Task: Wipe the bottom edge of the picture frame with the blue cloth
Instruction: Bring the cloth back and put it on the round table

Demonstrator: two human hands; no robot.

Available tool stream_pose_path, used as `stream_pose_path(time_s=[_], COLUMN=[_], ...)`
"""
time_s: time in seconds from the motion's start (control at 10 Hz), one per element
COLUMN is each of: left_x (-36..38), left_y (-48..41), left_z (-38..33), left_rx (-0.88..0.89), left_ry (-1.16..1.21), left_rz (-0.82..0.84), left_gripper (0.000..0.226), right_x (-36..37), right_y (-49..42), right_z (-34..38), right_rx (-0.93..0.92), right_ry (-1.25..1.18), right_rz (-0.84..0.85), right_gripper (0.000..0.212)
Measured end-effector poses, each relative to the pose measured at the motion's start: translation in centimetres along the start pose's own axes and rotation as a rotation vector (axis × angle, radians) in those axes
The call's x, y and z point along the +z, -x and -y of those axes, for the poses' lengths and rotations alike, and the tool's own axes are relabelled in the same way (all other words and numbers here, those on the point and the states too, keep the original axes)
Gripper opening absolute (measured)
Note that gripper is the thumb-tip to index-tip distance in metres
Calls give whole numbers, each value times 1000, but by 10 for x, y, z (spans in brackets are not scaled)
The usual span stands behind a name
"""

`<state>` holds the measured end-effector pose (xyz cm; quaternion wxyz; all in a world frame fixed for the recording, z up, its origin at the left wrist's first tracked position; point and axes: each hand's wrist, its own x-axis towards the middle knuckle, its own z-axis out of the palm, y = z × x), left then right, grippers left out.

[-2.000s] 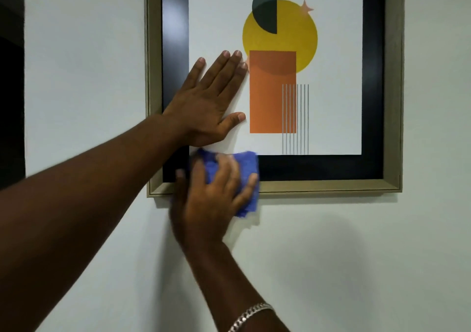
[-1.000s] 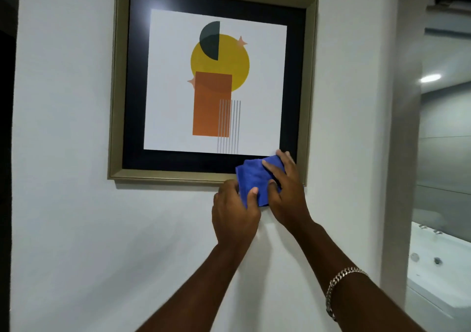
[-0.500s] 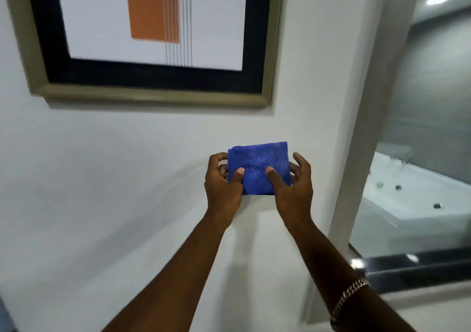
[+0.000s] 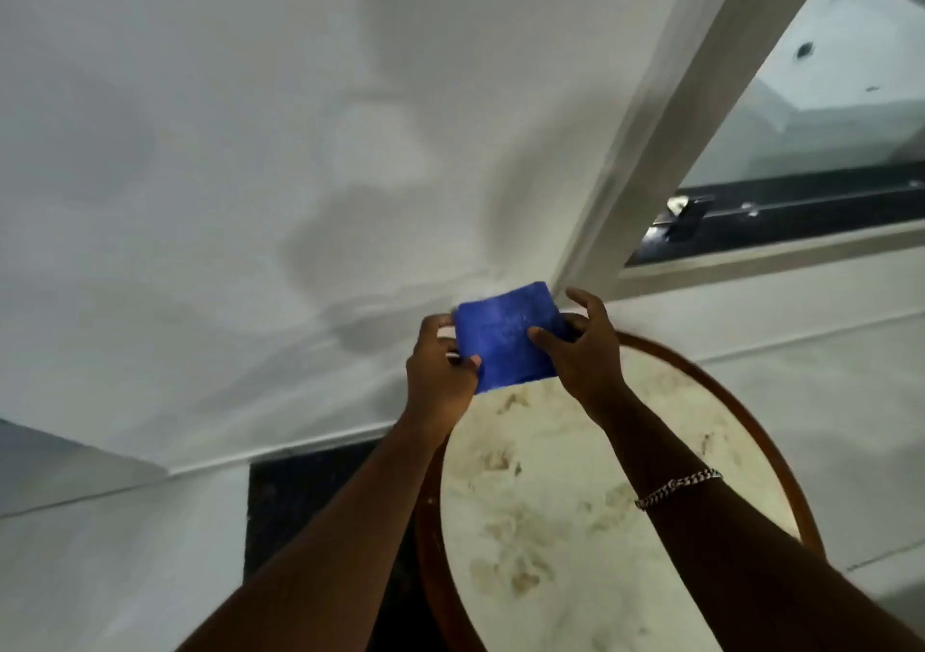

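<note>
The folded blue cloth (image 4: 505, 338) is held flat between both hands, in front of the white wall and above the far edge of a round table. My left hand (image 4: 438, 371) pinches its left side with thumb on top. My right hand (image 4: 583, 346) grips its right side, thumb pressed on the cloth. A silver bracelet sits on my right wrist. The picture frame is out of view.
A round marble-topped table with a brown wooden rim (image 4: 741, 416) stands below my arms. The white wall (image 4: 250, 150) fills the upper left. A white door post (image 4: 670, 140) runs diagonally at the right, with a white bathtub (image 4: 841, 100) beyond it.
The cloth came off the frame's bottom edge and both hands lowered with it. My view tilted down, so the picture frame left the view and the round table appeared.
</note>
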<state>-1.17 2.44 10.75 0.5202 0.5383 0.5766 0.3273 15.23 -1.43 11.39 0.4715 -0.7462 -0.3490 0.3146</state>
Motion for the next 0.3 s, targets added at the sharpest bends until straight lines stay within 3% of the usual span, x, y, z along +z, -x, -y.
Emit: stream_pose_path(time_s=[0.1, 0.2, 0.3], left_x=[31, 46, 44], left_y=[4, -5, -14], left_z=[83, 133, 142], left_rx=[-85, -113, -93], left_ry=[-78, -188, -250], left_rz=[20, 160, 248], left_gripper=[46, 59, 65], right_x=[14, 30, 35], right_y=[-4, -7, -11], right_z=[-86, -142, -158], right_rx=[88, 161, 158], right_ry=[110, 239, 316], right_rz=[45, 102, 135], right_gripper=[67, 67, 66])
